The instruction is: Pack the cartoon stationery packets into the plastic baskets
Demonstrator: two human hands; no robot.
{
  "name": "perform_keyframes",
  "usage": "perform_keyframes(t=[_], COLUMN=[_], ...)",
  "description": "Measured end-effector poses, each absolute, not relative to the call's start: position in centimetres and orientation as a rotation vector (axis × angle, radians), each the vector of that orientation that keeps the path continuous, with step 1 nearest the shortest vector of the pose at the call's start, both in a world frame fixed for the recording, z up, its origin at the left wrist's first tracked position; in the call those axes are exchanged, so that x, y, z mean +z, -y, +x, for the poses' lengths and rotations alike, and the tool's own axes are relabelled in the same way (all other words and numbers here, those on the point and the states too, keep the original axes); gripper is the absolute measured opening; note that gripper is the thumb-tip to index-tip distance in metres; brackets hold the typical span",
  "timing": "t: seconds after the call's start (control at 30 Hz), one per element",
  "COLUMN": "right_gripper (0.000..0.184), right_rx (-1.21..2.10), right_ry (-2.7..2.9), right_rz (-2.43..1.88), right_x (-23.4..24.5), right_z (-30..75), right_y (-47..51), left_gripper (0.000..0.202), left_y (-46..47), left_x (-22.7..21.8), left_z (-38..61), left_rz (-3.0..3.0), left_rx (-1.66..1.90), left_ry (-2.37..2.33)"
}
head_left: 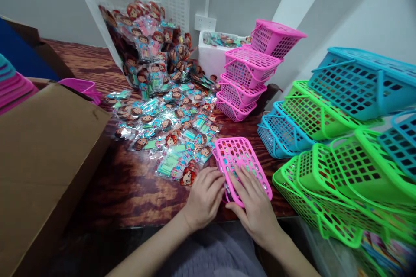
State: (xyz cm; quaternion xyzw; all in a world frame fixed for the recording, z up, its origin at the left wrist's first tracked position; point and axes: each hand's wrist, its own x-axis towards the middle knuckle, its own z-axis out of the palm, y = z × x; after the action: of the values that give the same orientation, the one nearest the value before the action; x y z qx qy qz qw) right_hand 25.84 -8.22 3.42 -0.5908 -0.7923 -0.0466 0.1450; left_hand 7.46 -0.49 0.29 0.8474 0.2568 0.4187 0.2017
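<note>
A small pink plastic basket with a perforated lid stands at the table's front edge, and packaged items show through the lid's holes. My right hand lies spread over the near part of the lid, fingers stretched out and pressing on it. At the basket's left side, my left hand has its fingers bent together against the rim; the fingertips are partly hidden. Just beyond my left hand lies a clear packet with green sticks and a cartoon figure, at the near end of a heap of similar packets.
Pink lidded baskets are stacked at the back, beside a white box of packets. Blue baskets and green baskets pile up on the right. A cardboard box stands on the left, near nested basket parts.
</note>
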Motion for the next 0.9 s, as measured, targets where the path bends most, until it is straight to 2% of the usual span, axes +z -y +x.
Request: perform_keyframes(t=[0.27,0.47,0.67,0.9], right_gripper=[0.07,0.07,0.071,0.074], right_rx=[-0.085,-0.116,-0.16,-0.1], right_ry=[2.265,2.266,2.305,2.315], right_rz=[-1.7,-1.738,-1.708,-1.711], right_x=[3.4,3.0,3.0,3.4], right_z=[25.8,26.2,25.8,25.4], right_y=[8.3,8.2,8.3,8.5], left_gripper=[0.034,0.052,0.042,0.033], left_y=[1.2,2.0,2.6,2.6], left_x=[3.0,2.2,-0.7,-1.0], left_z=[7.2,7.6,7.6,7.4], left_rz=[2.583,2.591,2.555,2.403], left_rx=[0.747,0.66,0.875,1.202], left_ry=[-0.64,-0.65,-0.518,-0.4])
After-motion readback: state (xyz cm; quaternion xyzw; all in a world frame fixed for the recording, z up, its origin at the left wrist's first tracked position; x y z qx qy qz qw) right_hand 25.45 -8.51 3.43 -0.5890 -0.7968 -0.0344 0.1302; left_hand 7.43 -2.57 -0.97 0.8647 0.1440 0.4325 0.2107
